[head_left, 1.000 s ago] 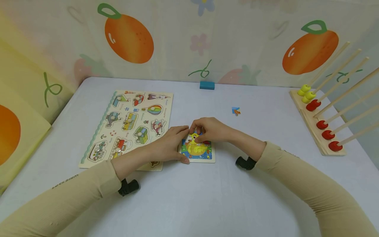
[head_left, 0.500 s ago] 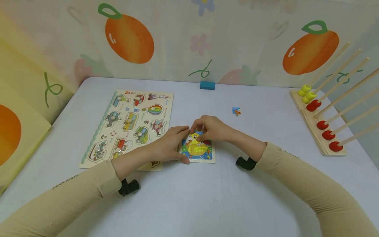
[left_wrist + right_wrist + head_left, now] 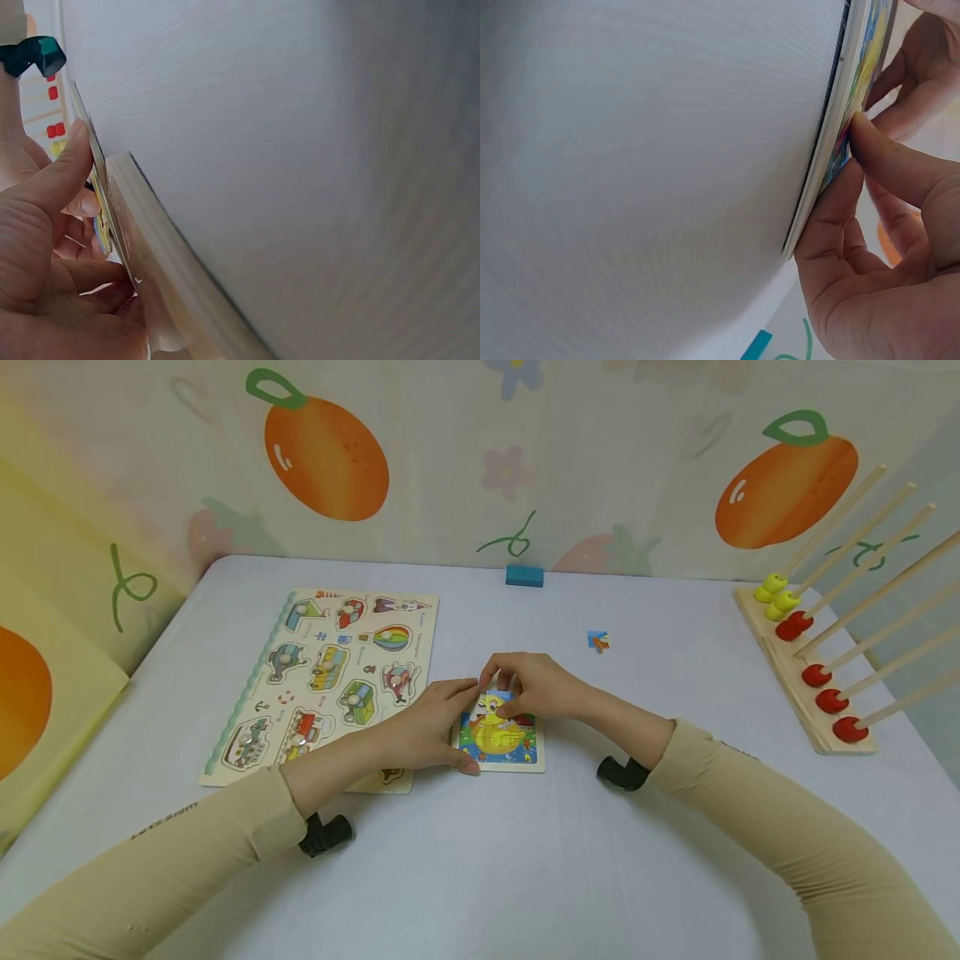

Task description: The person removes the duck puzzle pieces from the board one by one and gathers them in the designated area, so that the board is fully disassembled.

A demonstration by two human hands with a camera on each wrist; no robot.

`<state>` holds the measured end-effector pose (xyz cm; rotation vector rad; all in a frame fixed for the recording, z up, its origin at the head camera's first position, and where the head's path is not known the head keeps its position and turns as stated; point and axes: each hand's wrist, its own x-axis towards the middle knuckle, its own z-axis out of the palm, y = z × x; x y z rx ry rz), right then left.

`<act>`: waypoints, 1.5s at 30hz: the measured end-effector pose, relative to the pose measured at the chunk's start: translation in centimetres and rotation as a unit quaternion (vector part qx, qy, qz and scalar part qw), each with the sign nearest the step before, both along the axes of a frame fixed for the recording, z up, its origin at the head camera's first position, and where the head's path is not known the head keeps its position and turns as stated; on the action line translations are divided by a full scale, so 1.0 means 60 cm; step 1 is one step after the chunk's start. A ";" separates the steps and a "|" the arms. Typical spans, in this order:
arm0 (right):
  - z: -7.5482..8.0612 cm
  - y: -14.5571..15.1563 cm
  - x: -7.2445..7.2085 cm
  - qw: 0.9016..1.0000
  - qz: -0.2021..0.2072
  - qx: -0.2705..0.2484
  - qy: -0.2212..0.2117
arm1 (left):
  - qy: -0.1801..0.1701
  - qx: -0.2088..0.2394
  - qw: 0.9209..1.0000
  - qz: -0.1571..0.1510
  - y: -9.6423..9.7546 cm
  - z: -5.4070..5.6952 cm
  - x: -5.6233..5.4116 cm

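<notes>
A small square duck jigsaw puzzle (image 3: 501,739) lies on the table, showing a yellow duck on blue inside a pale frame. My left hand (image 3: 429,727) holds the puzzle along its left side, thumb at the near corner and fingers at the far one. Over the puzzle's upper part, my right hand (image 3: 538,687) has thumb and forefinger on a puzzle piece near the top left; the fingers cover part of it. The right wrist view shows the right thumb (image 3: 889,154) on the printed face, with other fingers bent at the frame's edge. Beyond the right hand lies a loose jigsaw piece (image 3: 597,642).
A large wooden vehicle peg puzzle (image 3: 300,643) lies at left, partly under the left forearm. A blue block (image 3: 524,577) sits at the table's back edge. On the right stands a wooden peg rack (image 3: 795,681) with red and yellow beads on tall rods.
My right hand shifts slightly at the puzzle's top, its fingertips staying near the upper left. The left hand, the loose piece and the other things keep their places.
</notes>
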<state>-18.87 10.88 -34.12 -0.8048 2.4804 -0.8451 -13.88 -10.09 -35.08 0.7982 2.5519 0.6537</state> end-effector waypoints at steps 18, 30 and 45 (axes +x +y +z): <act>-0.007 0.007 -0.005 1.000 -0.006 -0.007 -0.010 | 0.019 -0.015 0.999 -0.025 0.001 0.008 0.004; -0.006 0.007 -0.006 1.000 0.000 -0.009 -0.014 | 0.028 -0.048 0.996 -0.071 -0.004 0.015 0.011; -0.006 0.008 -0.008 0.999 -0.011 -0.016 -0.043 | 0.012 -0.081 0.992 -0.096 -0.007 0.015 0.017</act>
